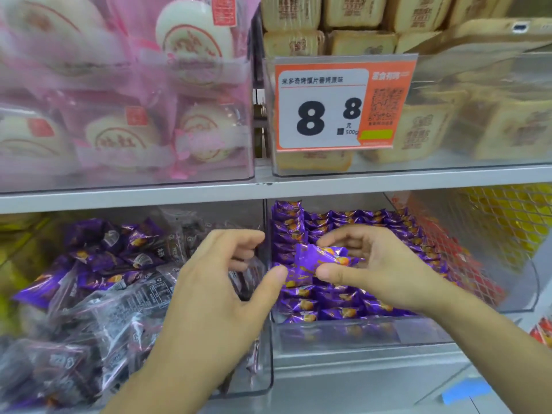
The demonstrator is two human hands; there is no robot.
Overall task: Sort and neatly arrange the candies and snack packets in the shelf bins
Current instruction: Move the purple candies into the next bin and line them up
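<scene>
- Nearest the camera, the left hand reaches over the wall between the two lower bins; its fingers are loosely curled and hold nothing, and the thumb tip sits just beside the purple packet.
- Left bin, clear plastic, on the lower shelf: a loose heap of dark packets in purple and clear wrap, lying at all angles.
- Purple packet, over the middle bin: pinched between the thumb and fingers of the right hand, tilted, with an orange picture on its wrapper.
- Middle bin, clear plastic: purple candies of the same kind, standing in close rows from front to back, with a further stack at the back left corner.
- Right bin, just beside the middle bin: red and yellow netted goods behind its clear wall; what they are I cannot tell.
- Blue tape on the shelf front, low at the right.
- Upper shelf, left: a clear bin of round white cakes in pink wrappers.
- Upper shelf, middle: a price tag, orange and white, reading 8.8, fixed to the front of the clear bin to the right.
- Upper shelf, right: tan square packets with brown print, stacked in that bin.
</scene>
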